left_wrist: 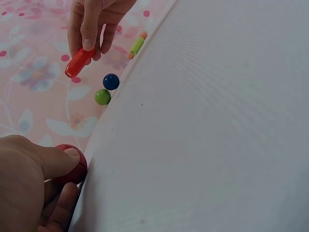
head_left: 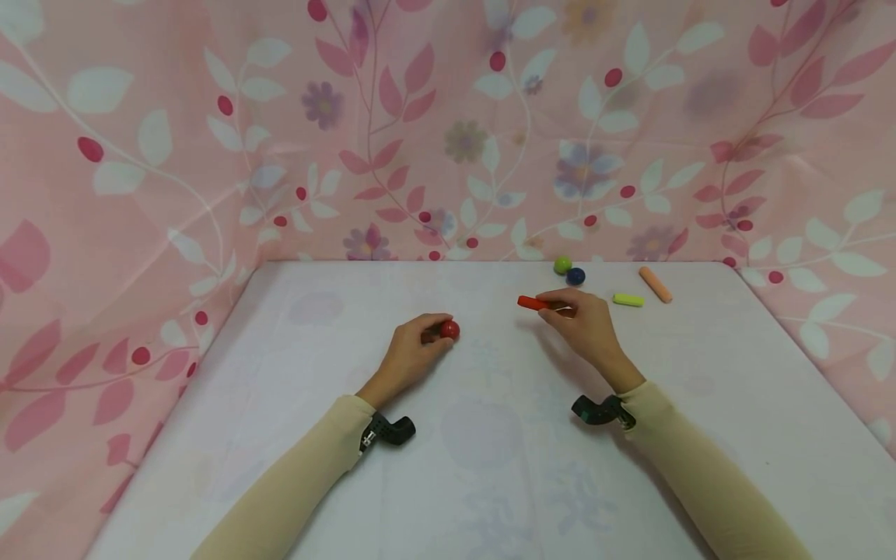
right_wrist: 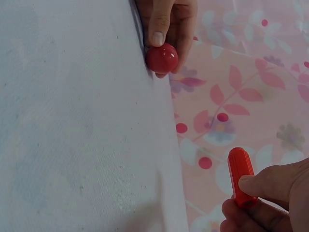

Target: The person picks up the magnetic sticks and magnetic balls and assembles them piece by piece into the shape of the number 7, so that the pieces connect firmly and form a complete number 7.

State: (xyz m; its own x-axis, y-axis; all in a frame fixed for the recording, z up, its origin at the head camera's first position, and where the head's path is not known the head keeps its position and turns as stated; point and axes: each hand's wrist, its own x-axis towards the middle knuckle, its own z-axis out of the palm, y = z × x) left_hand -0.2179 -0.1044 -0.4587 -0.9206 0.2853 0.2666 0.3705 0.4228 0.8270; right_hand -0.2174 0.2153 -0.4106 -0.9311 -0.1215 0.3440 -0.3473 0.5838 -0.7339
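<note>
My left hand pinches a shiny red ball between thumb and fingers, low over the white tabletop left of centre. In the right wrist view the thumb lies on top of the ball. A short red ribbed stick is held by one end in my right hand, raised above the table. Its free, rounded end points left, toward the left hand's side. Thumb and fingertips hide part of the stick in the right wrist view.
At the table's back edge a green ball lies beside a dark blue ball. Farther right are a short yellow-green stick and a longer orange stick. A pink floral cloth hangs behind and at both sides.
</note>
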